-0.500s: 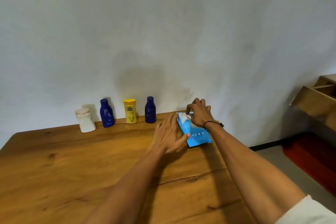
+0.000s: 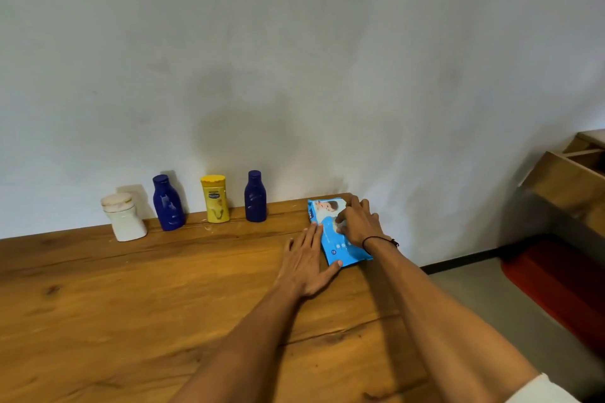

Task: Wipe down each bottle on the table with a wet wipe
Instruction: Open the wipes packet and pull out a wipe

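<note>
Several bottles stand in a row along the wall at the back of the wooden table (image 2: 131, 304): a white bottle (image 2: 124, 217), a dark blue bottle (image 2: 168, 203), a yellow bottle (image 2: 215, 199) and another dark blue bottle (image 2: 255, 197). To their right lies a blue pack of wet wipes (image 2: 334, 239). My left hand (image 2: 309, 260) lies flat with its fingers apart against the pack's left edge, thumb on its near corner. My right hand (image 2: 358, 221) rests on top of the pack, fingertips pinching at its middle flap; what they hold is hidden.
The table's right edge runs just past the pack, with grey floor and a red mat (image 2: 556, 285) beyond. A wooden cabinet (image 2: 576, 180) stands at the far right. The plain wall rises directly behind the bottles.
My right hand has slid from the pack's far end toward its middle, uncovering the printed top. My left hand stays against the pack's left side.
</note>
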